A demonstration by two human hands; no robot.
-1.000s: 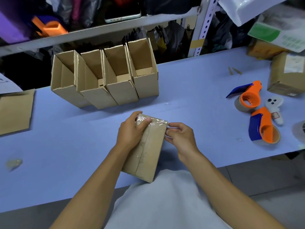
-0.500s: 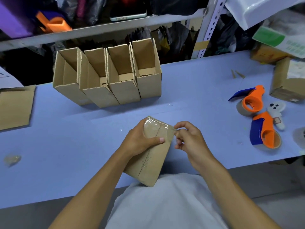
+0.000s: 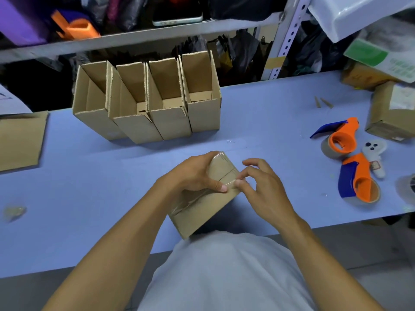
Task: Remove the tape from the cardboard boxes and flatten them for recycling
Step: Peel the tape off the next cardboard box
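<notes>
Sealed box (image 3: 208, 205) sits tilted over the near edge of the blue bench (image 3: 258, 122), held just above the person's white shirt (image 3: 224, 272). Left hand (image 3: 193, 176) is wrapped around the box's upper left end, thumb pressed flat across the top face. Right hand (image 3: 265, 187) is at the box's right edge, thumb and forefinger pinched on the clear tape (image 3: 224, 169) that covers the far end; other fingers loose and raised. Whether any tape has actually lifted, can't tell.

Behind the box: row of four open cartons (image 3: 148, 104), flaps up, touching side to side. Left of the box, well apart: flat cardboard sheet (image 3: 20, 140). Right of it: two orange-and-blue tape dispensers (image 3: 350, 162) and a closed carton (image 3: 393, 117) beyond them.
</notes>
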